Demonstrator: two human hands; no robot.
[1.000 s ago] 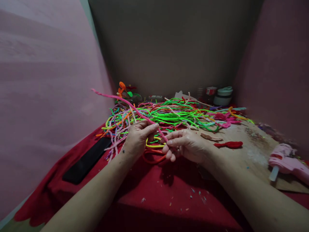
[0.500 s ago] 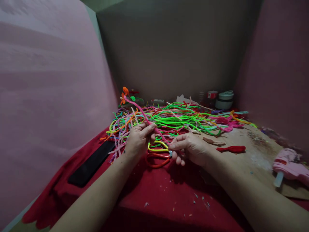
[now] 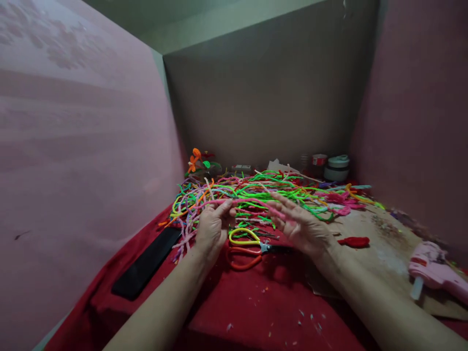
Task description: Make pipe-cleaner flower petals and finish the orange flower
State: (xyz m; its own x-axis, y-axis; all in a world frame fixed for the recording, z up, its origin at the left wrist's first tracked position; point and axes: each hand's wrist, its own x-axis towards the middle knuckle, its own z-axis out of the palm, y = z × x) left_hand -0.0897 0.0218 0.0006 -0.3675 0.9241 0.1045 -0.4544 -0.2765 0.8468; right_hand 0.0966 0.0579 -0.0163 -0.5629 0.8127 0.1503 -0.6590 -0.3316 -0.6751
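Note:
A pink pipe cleaner [image 3: 249,200] is pinched between the thumb and fingers of my left hand [image 3: 213,226]. It bows across to my right hand [image 3: 307,230], where its end lies against the fingers. Those fingers are spread and do not grip it. Below and between the hands, scissors [image 3: 245,266] with one yellow and one red handle loop lie on the red cloth [image 3: 256,307]. Just beyond both hands spreads a tangled pile of coloured pipe cleaners [image 3: 270,183], mostly bright green in the middle.
A black phone-like slab [image 3: 146,263] lies at the left. To the right, a pink glue gun [image 3: 435,268] and a red twisted bundle [image 3: 354,242] rest on a brown board [image 3: 383,258]. Orange fuzzy flowers [image 3: 193,161] and a lidded container [image 3: 337,168] stand at the back.
My right hand has opened and moved slightly right, off its pinch. The pink pipe cleaner has swung from a steep slant to nearly level. The view has tilted up a little.

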